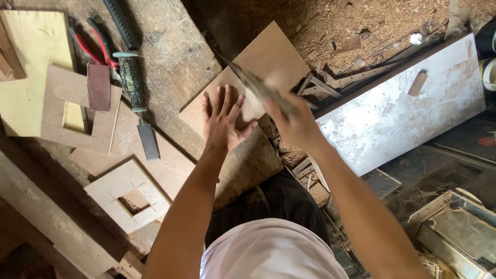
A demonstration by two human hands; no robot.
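Left hand [223, 120] is down flat, fingers spread wide, palm pressing the thin brown board [261, 67] onto the workbench [170, 62]. It grips nothing, it just pins the sheet. The board lies tilted across the bench edge, with its far corner hanging out over the sawdust-covered floor [372, 20].

Right hand [294, 124] is closed around the handle of a hand saw [253, 82], and the blade runs up and away across the board, blurred with motion. The blade passes just beside the left fingertips, very near them.

That is the danger as I judge it: if the saw jumps out of its line or skids on the smooth face, the spread fingers lie right alongside. The overhanging part could also flex or chatter, since only the palm holds the sheet, and a shifting board would pinch the blade or send the cut off line.

Over on the left of the bench, a chisel [135, 85] with a dark green handle lies blade toward the person. Red-handled pliers [93, 46] sit just beside it, and a small dark block [98, 87] rests on a plywood frame [57, 111] with a square cut-out. Another cut-out frame [116, 188] lies nearer. A white dusty panel [413, 98] leans at the right.
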